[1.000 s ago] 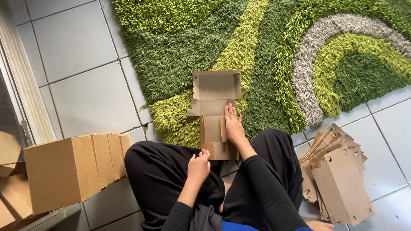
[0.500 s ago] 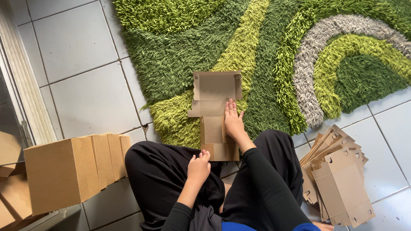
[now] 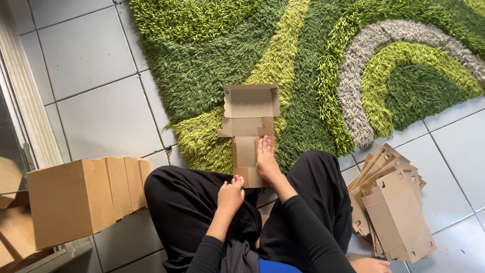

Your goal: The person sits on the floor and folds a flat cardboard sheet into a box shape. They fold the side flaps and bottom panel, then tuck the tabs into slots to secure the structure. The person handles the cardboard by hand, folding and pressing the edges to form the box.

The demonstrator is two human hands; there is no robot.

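Right hand (image 3: 265, 161) barely shifted — flat on cardboard blank (image 3: 248, 129), left hand (image 3: 231, 193) curled at its end

Unfolded cardboard blank (image 3: 248, 129) lies flat on the rug (image 3: 323, 65), directly ahead of the seated person's crossed legs (image 3: 202, 207), its near end between the knees. Right hand (image 3: 265, 162) rests on the blank's near strip; left hand (image 3: 231, 193) sits just behind that end, over the left thigh. Row of assembled boxes (image 3: 81, 194) stands on the tiled floor (image 3: 91, 86) to the left of the legs. Stack of flat blanks (image 3: 391, 207) lies on the floor to the right, off the rug.
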